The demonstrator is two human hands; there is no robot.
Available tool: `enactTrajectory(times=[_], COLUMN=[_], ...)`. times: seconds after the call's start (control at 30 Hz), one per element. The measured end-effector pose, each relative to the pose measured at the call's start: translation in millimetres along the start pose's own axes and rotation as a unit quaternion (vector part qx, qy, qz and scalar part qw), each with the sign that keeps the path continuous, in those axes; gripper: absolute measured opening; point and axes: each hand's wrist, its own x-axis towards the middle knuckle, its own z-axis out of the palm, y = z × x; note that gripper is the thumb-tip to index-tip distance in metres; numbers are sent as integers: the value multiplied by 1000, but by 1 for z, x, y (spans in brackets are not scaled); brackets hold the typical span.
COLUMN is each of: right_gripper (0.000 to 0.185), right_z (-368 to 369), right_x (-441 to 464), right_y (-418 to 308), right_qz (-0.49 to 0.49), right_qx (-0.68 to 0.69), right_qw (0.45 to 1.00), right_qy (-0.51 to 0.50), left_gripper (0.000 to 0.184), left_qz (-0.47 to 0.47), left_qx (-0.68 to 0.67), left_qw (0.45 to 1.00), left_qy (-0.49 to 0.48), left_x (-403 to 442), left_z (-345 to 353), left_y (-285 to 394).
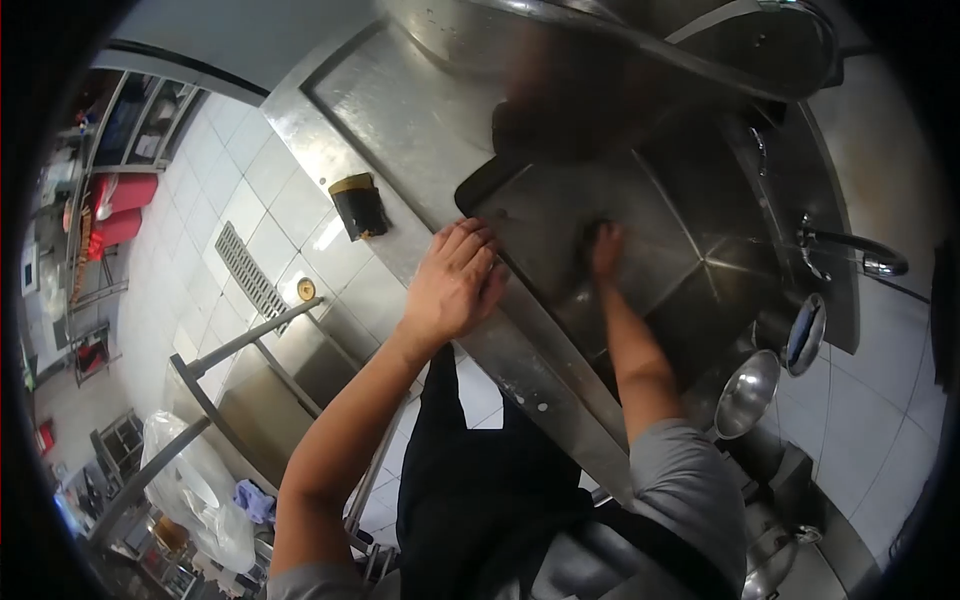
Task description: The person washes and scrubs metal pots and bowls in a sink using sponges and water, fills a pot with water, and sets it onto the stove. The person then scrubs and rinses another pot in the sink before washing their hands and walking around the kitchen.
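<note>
Stainless-steel sink (655, 235) sits at my 1 o'clock, and my right hand (606, 252) is right down in the basin. There's something dark by the fingers, but it's too blurry to tell whether I'm gripping it. Left hand (455, 280) is laid loosely open on the front rim, probably to prop me up while I lean. Faucet (850, 245) is around 2, dark pad (360, 210) on the ledge near 11, probably parked there for easy reach.

Single head-worn view, looking forward and steeply down from above, within arm's reach.
</note>
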Motion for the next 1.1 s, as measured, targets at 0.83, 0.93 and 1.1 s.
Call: enactTrajectory(times=[0.83,0.93,1.1], right_gripper=[40,44,40], right_z=[-57,-40,-34], right_x=[73,76,78], right_y=[-54,-26,-9], right_qz=[-82,12,87], right_qx=[-212,-140,-16], right_qw=[881,888,884], right_qy=[-415,-437,-459], left_gripper=[26,25,26], left_qz=[7,7,7], left_qx=[-17,-22,-18], left_qw=[1000,1000,1000], left_qy=[17,17,14], left_x=[-4,-4,-2], left_z=[-1,-2,-4], left_y=[-10,-7,-8])
